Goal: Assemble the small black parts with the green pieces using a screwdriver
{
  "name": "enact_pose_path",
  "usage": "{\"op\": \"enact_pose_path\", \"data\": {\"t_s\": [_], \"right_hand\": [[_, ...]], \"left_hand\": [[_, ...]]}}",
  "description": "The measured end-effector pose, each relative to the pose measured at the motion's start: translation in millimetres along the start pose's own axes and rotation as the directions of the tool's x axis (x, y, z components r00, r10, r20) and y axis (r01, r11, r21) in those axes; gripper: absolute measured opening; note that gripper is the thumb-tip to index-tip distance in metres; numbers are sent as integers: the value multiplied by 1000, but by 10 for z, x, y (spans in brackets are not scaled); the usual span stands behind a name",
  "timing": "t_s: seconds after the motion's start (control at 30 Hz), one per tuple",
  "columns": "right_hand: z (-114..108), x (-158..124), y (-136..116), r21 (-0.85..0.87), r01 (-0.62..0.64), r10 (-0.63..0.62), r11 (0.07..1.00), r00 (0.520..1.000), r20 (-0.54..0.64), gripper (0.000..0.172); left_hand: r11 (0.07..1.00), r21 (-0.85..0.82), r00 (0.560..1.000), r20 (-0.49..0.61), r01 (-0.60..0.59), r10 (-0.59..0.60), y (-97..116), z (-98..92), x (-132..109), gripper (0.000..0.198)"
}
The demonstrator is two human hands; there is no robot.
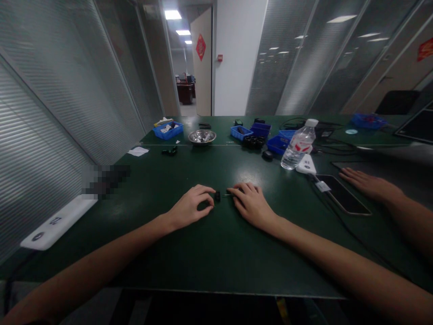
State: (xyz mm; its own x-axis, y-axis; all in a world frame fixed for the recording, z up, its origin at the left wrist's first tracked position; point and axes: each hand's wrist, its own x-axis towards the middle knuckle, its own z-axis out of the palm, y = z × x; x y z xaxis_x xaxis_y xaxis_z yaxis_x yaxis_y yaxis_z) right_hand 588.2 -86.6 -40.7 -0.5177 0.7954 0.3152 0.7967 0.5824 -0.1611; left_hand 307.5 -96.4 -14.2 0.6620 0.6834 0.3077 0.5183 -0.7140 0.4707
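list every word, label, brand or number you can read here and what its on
White device at left: possibly "22", too blurred to be sure.
Label on the bottle: red print, unreadable.
White device beside the bottle: small marks, unreadable.
Red diamond on the door: too blurred.
Red sign at far right: too blurred.
Small red wall box: too small.
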Motion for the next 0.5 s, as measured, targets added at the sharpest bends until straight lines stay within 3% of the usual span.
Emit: {"op": "enact_pose_path", "data": {"t_s": [0.17, 0.33, 0.5], "right_hand": [[7, -7, 5, -15, -7, 7, 1000, 1000, -6, 41], [-10, -11, 5, -13, -7, 7, 1000, 1000, 4, 40], [-36, -7, 8, 5, -5, 5, 1000, 1000, 0, 40]], "left_hand": [[999, -36, 999, 20, -33, 34, -65, 16, 70, 9], [992, -18, 978, 166, -123, 124, -156, -32, 197, 11], [965, 152, 964, 193, -211, 181, -366, -98, 273, 17]]}}
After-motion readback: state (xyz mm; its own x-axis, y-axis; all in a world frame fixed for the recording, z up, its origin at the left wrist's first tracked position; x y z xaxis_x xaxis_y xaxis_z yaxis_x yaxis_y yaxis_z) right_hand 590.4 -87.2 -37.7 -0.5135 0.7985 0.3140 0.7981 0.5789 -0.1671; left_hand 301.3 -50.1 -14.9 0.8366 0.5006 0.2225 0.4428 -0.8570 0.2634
